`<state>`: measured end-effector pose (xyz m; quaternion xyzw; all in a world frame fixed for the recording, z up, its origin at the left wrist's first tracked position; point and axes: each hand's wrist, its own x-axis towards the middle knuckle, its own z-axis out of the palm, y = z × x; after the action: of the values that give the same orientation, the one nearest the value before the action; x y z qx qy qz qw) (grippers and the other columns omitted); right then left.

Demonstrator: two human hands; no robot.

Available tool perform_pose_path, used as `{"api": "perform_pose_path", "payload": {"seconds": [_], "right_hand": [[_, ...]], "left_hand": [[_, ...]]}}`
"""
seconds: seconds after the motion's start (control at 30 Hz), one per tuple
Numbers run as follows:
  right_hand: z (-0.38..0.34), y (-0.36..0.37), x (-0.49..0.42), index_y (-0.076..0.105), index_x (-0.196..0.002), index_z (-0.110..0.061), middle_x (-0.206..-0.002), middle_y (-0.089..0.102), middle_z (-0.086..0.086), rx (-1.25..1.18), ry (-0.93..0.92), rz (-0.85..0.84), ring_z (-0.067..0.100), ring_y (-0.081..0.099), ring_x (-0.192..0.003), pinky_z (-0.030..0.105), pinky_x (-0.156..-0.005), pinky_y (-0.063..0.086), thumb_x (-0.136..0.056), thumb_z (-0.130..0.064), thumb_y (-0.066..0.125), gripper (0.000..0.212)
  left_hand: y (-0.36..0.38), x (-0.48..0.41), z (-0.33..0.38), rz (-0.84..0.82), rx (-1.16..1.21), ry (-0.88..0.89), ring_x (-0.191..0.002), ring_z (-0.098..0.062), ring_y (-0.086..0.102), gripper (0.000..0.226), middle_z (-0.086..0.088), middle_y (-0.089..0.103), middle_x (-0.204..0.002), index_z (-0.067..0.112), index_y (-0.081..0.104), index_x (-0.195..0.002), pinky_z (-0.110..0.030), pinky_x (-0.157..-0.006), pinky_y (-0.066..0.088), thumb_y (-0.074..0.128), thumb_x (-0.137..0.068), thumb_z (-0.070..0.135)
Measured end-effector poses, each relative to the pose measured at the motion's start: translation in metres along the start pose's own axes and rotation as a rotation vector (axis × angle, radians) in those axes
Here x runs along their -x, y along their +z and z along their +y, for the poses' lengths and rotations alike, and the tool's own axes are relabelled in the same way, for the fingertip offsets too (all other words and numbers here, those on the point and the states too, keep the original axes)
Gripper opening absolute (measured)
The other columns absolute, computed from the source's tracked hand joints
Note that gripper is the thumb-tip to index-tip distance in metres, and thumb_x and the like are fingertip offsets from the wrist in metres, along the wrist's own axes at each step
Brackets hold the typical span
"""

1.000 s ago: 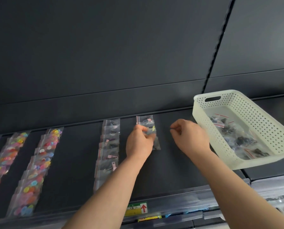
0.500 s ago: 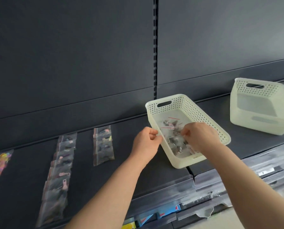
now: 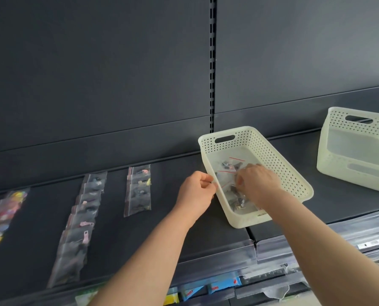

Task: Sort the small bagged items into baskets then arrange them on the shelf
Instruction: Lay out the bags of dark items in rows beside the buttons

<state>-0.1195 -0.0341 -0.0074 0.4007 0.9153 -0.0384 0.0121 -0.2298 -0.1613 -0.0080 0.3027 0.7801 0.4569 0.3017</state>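
Nearest, clear strip (image 3: pixel 217 257) along the front of the shelf (image 3: pixel 109 228). Just beyond, left hand (image 3: pixel 195 193) curled tight against the left rim of the basket (image 3: pixel 294 173); gripping that rim or only touching, cannot tell. Right hand (image 3: pixel 259 182) down inside the basket, fingers bunched, pinching among the bags (image 3: pixel 239 206) on its floor. Off to the left, three rows (image 3: pixel 80 221) of overlapping bagged items laid front to back, the leftmost bright-coloured. Farther right, well apart, second basket (image 3: pixel 356 151) tipped on its side. Behind everything, dark panel (image 3: pixel 96 85).
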Motion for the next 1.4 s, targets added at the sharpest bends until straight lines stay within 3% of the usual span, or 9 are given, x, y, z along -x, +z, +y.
{"api": "perform_pose_path", "payload": {"seconds": [0.17, 0.33, 0.5, 0.6, 0.77, 0.9, 1.1, 1.3, 1.4], "right_hand": [[0.004, -0.007, 0.002, 0.061, -0.088, -0.023, -0.091, 0.058, -0.006, -0.372, 0.041, 0.264, 0.015, 0.055, -0.079, 0.029, -0.065, 0.045, -0.093, -0.028, 0.058, 0.007], [-0.026, -0.033, 0.015, 0.064, -0.085, -0.021, -0.089, 0.062, -0.006, -0.599, -0.233, 0.398, 0.015, 0.062, -0.074, 0.033, -0.068, 0.05, -0.088, -0.019, 0.066, 0.004], [-0.069, -0.034, 0.024, 0.059, -0.104, -0.026, -0.099, 0.066, -0.011, -0.943, -0.205, 0.11, 0.002, 0.064, -0.085, 0.014, -0.075, 0.051, -0.083, -0.008, 0.069, 0.028], [-0.095, -0.023, 0.029, 0.049, -0.126, -0.018, -0.098, 0.071, 0.0, -1.274, -0.059, -0.167, 0.019, 0.069, -0.091, 0.034, -0.084, 0.055, -0.08, -0.007, 0.074, 0.054], [-0.124, -0.006, 0.035, 0.055, -0.122, -0.011, -0.079, 0.074, 0.001, -1.193, -0.025, -0.225, 0.017, 0.071, -0.078, 0.031, -0.077, 0.058, -0.08, -0.002, 0.07, 0.046], [-0.149, -0.004, 0.035, 0.056, -0.119, -0.016, -0.09, 0.073, 0.001, -1.312, 0.006, -0.289, 0.012, 0.07, -0.084, 0.026, -0.076, 0.056, -0.08, -0.022, 0.076, 0.044], [-0.17, 0.009, 0.036, 0.061, -0.116, -0.01, -0.079, 0.074, 0.005, -1.263, 0.05, -0.276, 0.015, 0.071, -0.076, 0.028, -0.073, 0.057, -0.08, -0.001, 0.069, 0.039], [-0.185, 0.013, 0.039, 0.058, -0.116, -0.018, -0.088, 0.073, 0.001, -1.275, 0.058, -0.297, 0.014, 0.07, -0.085, 0.027, -0.076, 0.057, -0.08, -0.023, 0.076, 0.041], [-0.192, 0.019, 0.041, 0.06, -0.115, -0.013, -0.078, 0.074, 0.003, -1.272, 0.068, -0.25, 0.015, 0.072, -0.078, 0.029, -0.076, 0.058, -0.082, -0.013, 0.073, 0.036]], "left_hand": [[-0.009, 0.005, 0.003, 0.028, 0.025, 0.016, -0.082, -0.009, 0.067, 0.008, 0.005, 0.068, -0.096, 0.022, 0.061, -0.102, -0.029, -0.07, 0.056, 0.062, -0.094, 0.024], [-0.03, 0.009, 0.014, 0.038, 0.389, -0.104, -0.077, -0.012, 0.065, 0.035, 0.002, 0.074, -0.096, 0.017, 0.067, -0.102, -0.03, -0.069, 0.052, 0.05, -0.098, 0.048], [-0.059, 0.014, -0.002, 0.091, 0.414, -0.069, -0.075, -0.009, 0.063, 0.013, 0.002, 0.071, -0.087, 0.018, 0.071, -0.093, -0.024, -0.066, 0.052, 0.064, -0.095, 0.028], [-0.077, 0.018, -0.02, 0.149, 0.455, -0.072, -0.074, -0.008, 0.061, 0.012, 0.003, 0.068, -0.086, 0.015, 0.068, -0.095, -0.023, -0.064, 0.051, 0.059, -0.098, 0.022], [-0.11, 0.024, -0.047, 0.32, 0.492, -0.127, -0.073, -0.011, 0.058, 0.013, 0.001, 0.063, -0.085, 0.015, 0.065, -0.09, -0.025, -0.06, 0.052, 0.057, -0.099, 0.021], [-0.129, 0.031, -0.059, 0.271, 0.472, -0.135, -0.076, -0.013, 0.061, 0.014, 0.001, 0.067, -0.086, 0.015, 0.064, -0.089, -0.026, -0.065, 0.053, 0.056, -0.1, 0.019], [-0.145, 0.035, -0.076, 0.35, 0.504, -0.206, -0.077, -0.012, 0.064, 0.012, 0.0, 0.068, -0.09, 0.016, 0.062, -0.093, -0.025, -0.061, 0.051, 0.055, -0.101, 0.021], [-0.158, 0.036, -0.082, 0.33, 0.424, -0.208, -0.085, -0.016, 0.061, 0.013, -0.004, 0.067, -0.096, 0.011, 0.063, -0.102, -0.026, -0.063, 0.053, 0.055, -0.1, 0.021], [-0.155, 0.037, -0.083, 0.312, 0.422, -0.217, -0.083, -0.015, 0.058, 0.015, -0.001, 0.065, -0.092, 0.01, 0.064, -0.104, -0.027, -0.067, 0.056, 0.055, -0.1, 0.021]]}}
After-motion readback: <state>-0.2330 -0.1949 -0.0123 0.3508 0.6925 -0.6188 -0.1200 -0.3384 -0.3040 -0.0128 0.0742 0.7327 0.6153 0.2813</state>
